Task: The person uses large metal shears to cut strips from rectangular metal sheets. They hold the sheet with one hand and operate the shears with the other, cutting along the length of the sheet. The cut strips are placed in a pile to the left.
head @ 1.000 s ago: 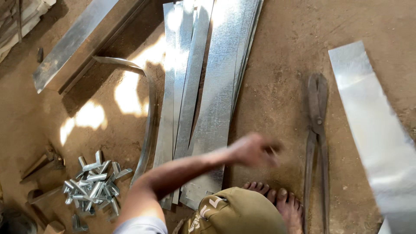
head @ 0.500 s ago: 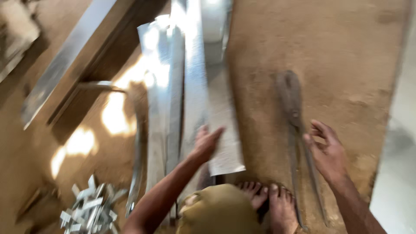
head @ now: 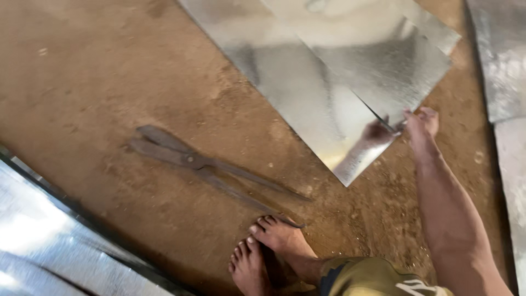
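Galvanised steel, thin and mirror-bright, is pinched at its lower corner by the right hand [head: 421, 121], fingers closed on the edge of the upper rectangular metal sheet [head: 383, 60], which lies overlapped on a larger shiny metal sheet [head: 296, 104] spread on the brown dirt floor [head: 98, 77]; the left hand is out of view. Judged from the grip, the step is lifting or dragging this top sheet free, which calls for care with its sharp edge. Long rusty tin snips [head: 208, 164] lie well apart, handle tips beside the bare feet [head: 263, 252].
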